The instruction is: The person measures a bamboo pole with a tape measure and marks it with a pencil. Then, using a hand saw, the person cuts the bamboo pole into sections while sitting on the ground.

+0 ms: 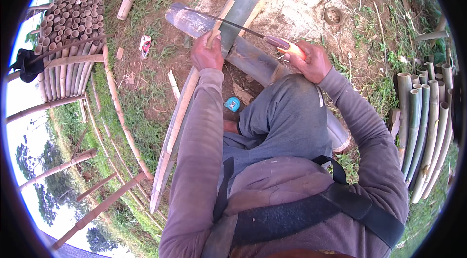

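The right hand [311,61] is closed around the orange handle of a long knife [243,29]; the left hand [206,56] pinches a narrow bamboo strip [216,29] right where the blade crosses it. That grip sits just beside the edge, so a slip on the hard skin could, I judge, drive the blade into the fingers. The long split bamboo slat [177,121] rests across a thick culm [194,20] and may roll. Beyond, stacked bamboo poles [73,19] lie well apart.
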`<state>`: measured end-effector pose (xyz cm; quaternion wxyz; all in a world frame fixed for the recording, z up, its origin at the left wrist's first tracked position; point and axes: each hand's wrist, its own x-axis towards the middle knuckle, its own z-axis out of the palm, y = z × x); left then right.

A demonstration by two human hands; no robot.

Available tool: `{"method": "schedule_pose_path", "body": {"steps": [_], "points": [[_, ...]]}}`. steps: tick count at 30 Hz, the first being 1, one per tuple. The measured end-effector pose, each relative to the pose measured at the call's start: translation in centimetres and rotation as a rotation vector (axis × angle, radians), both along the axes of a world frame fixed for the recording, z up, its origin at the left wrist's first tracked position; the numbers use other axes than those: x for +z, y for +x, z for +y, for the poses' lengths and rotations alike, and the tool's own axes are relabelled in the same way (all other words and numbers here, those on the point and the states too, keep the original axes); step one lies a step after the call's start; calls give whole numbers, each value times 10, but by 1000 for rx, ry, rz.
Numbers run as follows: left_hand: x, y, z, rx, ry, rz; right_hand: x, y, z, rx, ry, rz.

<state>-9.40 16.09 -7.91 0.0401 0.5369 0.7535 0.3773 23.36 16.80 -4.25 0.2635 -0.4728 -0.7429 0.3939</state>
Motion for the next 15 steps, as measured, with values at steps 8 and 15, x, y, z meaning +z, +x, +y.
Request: {"method": "schedule_pose_path", "body": {"steps": [8, 15], "points": [[7, 10, 0, 92, -36, 73, -37, 11, -16, 25, -21, 139], [-3, 6, -2, 114, -81, 87, -52, 0, -26, 55, -44, 182]]}}
